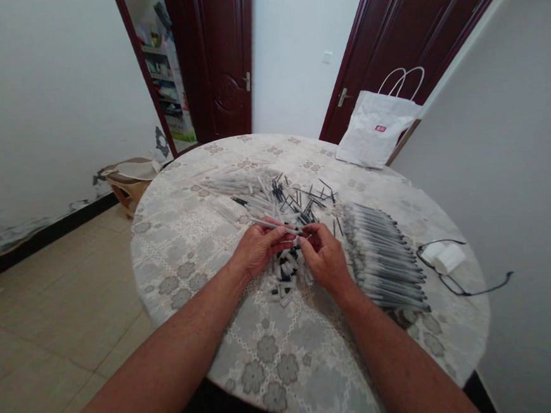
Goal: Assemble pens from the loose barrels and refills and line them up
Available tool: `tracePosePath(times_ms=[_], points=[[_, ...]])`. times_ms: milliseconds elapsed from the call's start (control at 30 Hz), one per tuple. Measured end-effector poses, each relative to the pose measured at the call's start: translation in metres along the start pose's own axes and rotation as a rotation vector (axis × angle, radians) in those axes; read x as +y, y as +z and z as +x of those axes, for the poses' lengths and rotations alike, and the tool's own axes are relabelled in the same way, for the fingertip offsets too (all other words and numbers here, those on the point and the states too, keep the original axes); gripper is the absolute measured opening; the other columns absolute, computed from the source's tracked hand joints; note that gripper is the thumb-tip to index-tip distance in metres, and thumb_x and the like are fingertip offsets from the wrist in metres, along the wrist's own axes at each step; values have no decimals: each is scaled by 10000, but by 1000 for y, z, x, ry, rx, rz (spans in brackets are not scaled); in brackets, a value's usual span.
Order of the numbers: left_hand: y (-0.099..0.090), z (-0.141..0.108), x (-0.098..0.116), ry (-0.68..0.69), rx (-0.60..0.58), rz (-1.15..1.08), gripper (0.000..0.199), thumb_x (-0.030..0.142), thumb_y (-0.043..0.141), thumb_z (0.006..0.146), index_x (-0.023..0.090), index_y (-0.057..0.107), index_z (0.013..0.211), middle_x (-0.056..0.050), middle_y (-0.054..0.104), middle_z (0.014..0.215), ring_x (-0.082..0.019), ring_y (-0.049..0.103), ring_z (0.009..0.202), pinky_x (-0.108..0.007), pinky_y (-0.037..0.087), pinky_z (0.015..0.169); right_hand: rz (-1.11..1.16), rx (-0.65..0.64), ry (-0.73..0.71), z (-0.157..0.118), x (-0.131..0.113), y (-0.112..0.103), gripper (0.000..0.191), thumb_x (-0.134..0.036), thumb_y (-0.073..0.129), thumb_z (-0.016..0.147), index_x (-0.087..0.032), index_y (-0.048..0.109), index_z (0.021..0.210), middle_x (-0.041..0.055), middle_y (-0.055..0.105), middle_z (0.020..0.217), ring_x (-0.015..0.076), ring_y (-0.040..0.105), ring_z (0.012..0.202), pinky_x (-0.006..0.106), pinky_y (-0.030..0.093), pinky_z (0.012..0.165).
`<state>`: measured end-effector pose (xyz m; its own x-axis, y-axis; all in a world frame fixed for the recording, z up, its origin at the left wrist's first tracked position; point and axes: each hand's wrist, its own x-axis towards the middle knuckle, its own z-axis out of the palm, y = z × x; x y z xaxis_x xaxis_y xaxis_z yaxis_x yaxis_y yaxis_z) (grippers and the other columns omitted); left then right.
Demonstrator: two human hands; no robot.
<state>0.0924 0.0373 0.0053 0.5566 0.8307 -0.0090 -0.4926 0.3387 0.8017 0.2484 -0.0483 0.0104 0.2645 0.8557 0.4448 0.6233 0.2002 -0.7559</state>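
Observation:
Over the middle of the table, my left hand (258, 246) is closed around a slim pale pen (273, 225), whose tip end points right. At that end the fingers of my right hand (324, 253) are pinched together, touching the pen; any small part between them is hidden. Beneath both hands lies a heap of small white and black pen parts (288, 272). Behind them are loose white pen barrels (240, 187) and scattered dark, thin refills (310, 200). To the right of my right hand, many pens with dark ends lie side by side in a neat stack (384, 255).
The round table (173, 240) has a patterned cloth. Black-framed glasses (463, 292) and a white roll (450, 258) lie at its right edge. A white paper bag (374, 125) stands at the back right. A wooden stool (128, 189) is beyond the left edge.

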Motion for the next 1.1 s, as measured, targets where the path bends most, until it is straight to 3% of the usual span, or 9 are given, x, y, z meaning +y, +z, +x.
tracePosePath(times_ms=[233,467,533,700,933,1100], points=[[2,-2,0,-30,-13,27,298,264,867,737,128,646,883,-97,770,970,-185,749,811,-325,627,767,-40,-82,-3,-1,0,1,181,-360,473,996,-213,574,1023,7,644,817,178,593,734,287,424,683],[0,-1,-3,-33,-27,24,332,290,881,727,128,633,876,-99,773,960,-190,750,810,-332,629,762,-55,-104,15,-2,3,3,374,-422,364,1049,-233,517,765,-18,552,664,161,515,621,282,360,611],[-1,0,-4,-27,-35,17,336,295,882,727,126,630,871,-101,772,964,-192,749,814,-333,630,758,-36,-97,29,-2,5,2,371,-428,364,1049,-230,540,788,-18,557,665,159,513,610,281,360,602],[-4,1,-6,-14,-30,4,343,297,880,731,136,615,876,-102,771,979,-204,755,832,-345,630,776,-26,-35,-25,-2,2,1,201,-385,516,979,-207,581,1048,13,642,847,177,591,739,290,427,701],[-4,1,-8,-22,-32,6,346,288,881,728,144,608,884,-92,773,970,-195,754,817,-343,631,768,-75,-71,-8,-3,-1,3,209,-378,422,1006,-220,555,977,15,627,799,189,570,726,296,393,662],[-4,1,-9,-31,-36,8,342,290,881,726,146,615,885,-89,773,959,-194,753,804,-358,633,778,-72,-99,24,-3,2,3,357,-428,355,1039,-243,497,768,-16,536,650,171,509,610,294,353,601]])
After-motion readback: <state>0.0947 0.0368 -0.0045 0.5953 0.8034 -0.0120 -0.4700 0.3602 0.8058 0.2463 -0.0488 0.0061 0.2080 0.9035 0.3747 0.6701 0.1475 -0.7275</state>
